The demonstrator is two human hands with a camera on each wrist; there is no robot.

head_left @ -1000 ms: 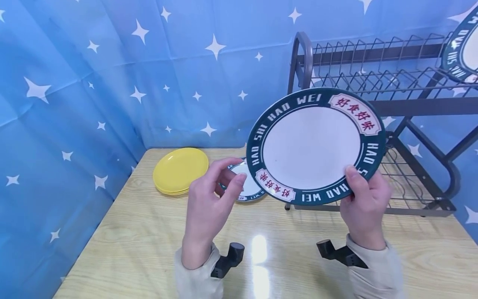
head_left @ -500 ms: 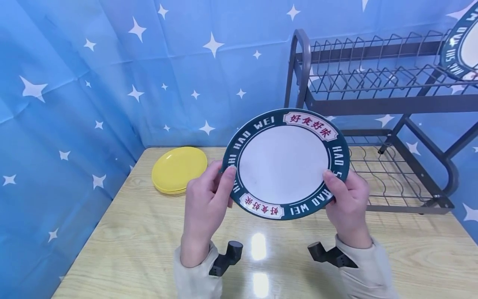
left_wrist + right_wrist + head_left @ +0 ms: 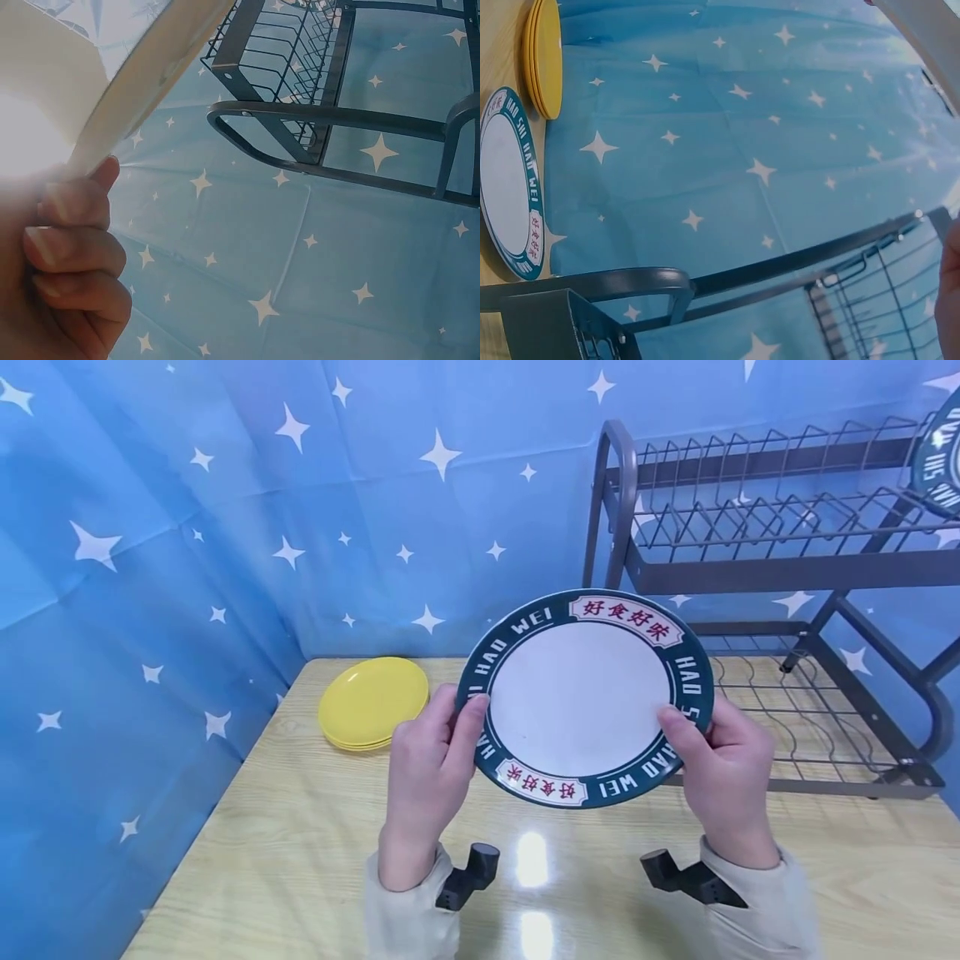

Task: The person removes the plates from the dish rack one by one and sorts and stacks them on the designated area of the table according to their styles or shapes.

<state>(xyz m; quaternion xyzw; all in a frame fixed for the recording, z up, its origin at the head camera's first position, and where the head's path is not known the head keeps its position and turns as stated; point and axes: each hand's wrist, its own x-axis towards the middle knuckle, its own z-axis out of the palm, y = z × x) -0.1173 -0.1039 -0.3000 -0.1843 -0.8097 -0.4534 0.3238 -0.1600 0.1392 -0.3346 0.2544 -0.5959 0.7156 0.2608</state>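
Both hands hold up a round white plate [image 3: 581, 697] with a green lettered rim, its face tilted toward the head camera. My left hand [image 3: 431, 768] grips its left edge, thumb on the rim in front. On the opposite edge, my right hand [image 3: 720, 768] pinches the rim, thumb on the face and fingers behind. The left wrist view shows the plate's pale underside [image 3: 142, 82] with curled fingers [image 3: 79, 255] below it. A second green-rimmed plate [image 3: 511, 184] lies on the table in the right wrist view; in the head view the held plate hides it.
A stack of yellow plates [image 3: 373, 702] stands at the table's back left. To the right is a dark two-tier dish rack [image 3: 787, 572], with another green-rimmed plate [image 3: 937, 464] in its upper tier. A blue star-patterned curtain [image 3: 420, 510] hangs behind the wooden table [image 3: 300, 860].
The right hand has brought the plate left and down from in front of the rack. The left hand, off the plate a second ago, has taken hold of its left edge.
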